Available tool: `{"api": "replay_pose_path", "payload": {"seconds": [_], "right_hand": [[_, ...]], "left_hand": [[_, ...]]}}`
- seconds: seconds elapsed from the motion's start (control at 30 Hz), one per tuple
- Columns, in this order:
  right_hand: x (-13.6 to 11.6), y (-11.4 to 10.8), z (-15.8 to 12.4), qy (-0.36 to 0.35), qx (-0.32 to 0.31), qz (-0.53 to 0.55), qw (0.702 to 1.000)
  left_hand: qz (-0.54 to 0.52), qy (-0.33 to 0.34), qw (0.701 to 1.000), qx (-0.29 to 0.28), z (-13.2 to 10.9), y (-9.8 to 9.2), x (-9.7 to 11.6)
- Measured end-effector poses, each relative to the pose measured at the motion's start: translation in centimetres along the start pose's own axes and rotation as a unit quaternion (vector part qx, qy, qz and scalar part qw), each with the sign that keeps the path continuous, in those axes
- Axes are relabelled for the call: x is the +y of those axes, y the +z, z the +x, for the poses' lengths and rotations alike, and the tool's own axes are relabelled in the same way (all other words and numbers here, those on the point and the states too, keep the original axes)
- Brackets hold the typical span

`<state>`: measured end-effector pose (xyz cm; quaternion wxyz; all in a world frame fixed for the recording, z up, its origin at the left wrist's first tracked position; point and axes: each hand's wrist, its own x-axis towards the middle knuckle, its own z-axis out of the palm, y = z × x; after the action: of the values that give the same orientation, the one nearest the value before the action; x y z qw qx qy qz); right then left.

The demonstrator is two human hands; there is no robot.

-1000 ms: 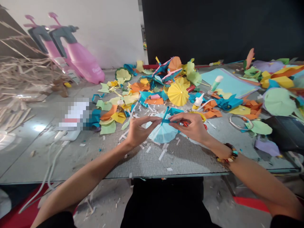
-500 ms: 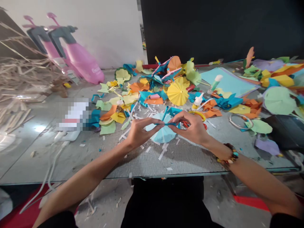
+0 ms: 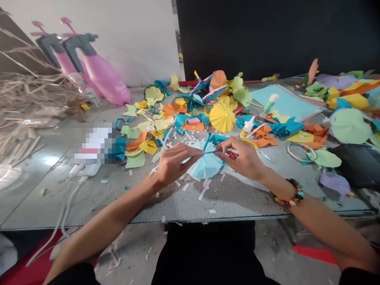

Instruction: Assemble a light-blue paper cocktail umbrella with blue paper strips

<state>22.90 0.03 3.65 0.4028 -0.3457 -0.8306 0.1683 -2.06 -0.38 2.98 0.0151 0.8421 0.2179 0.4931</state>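
Note:
Between my two hands a thin dark blue paper strip (image 3: 211, 152) is stretched level. My left hand (image 3: 178, 161) pinches its left end, and the fingertips of my right hand (image 3: 239, 157) close on its right end. Beneath them lies a pleated light blue paper disc (image 3: 204, 167), partly covered by my left fingers. A short blue paper stick (image 3: 208, 141) rises at a slant just behind the strip. Red-handled scissors (image 3: 232, 153) are partly hidden behind my right hand.
Colourful paper scraps and a yellow pleated disc (image 3: 223, 114) lie behind my hands. A glue bottle (image 3: 247, 127) and glue stick (image 3: 270, 103) stand at the right. A phone (image 3: 95, 142) and pink spray bottles (image 3: 103, 77) are at the left.
My hands have moved slightly apart, and more of the blue strip shows between them. My left fingers now lie flatter and closer together.

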Motion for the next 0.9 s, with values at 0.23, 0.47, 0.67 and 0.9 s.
{"api": "replay_pose_path", "payload": {"seconds": [0.23,0.47,0.67,0.9], "right_hand": [[0.7,-0.7,0.1,0.029,0.016,0.045,0.998],[0.7,-1.2,0.8,0.088,-0.006,0.156,0.984],[1.3,-1.2,0.9,0.138,0.002,0.214,0.967],[-0.3,-0.6,0.3,0.01,-0.002,0.072,0.997]], "left_hand": [[0.01,-0.094,0.996,0.0,0.2,-0.9,-0.7],[-0.093,-0.25,0.964,0.0,0.1,-0.7,-1.0],[-0.194,-0.306,0.932,0.004,0.1,-0.6,-1.5],[-0.164,-0.252,0.954,-0.012,-0.4,-0.1,-0.6]]}}
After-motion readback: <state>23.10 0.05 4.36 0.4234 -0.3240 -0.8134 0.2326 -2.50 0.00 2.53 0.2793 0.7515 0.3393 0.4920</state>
